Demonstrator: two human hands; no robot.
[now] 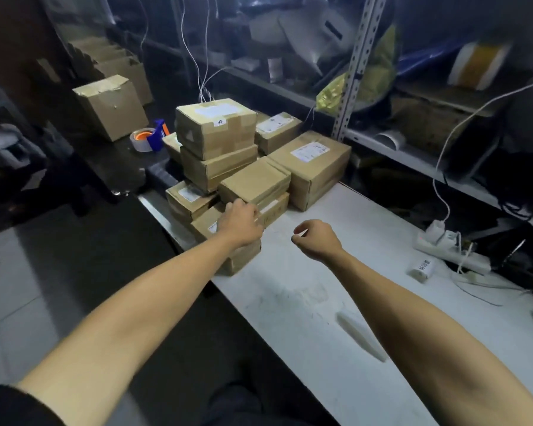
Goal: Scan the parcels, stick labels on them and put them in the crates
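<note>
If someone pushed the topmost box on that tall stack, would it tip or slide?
The top box would probably slide: its taped cardboard looks smooth. It slightly overhangs the box beneath, so a firm shove might topple it. It looks stiff and square-edged, so it is unlikely to roll.

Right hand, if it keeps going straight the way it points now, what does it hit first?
Probably the flat parcel at the front of the stack, just ahead of the right hand; depth is hard to judge.
</note>
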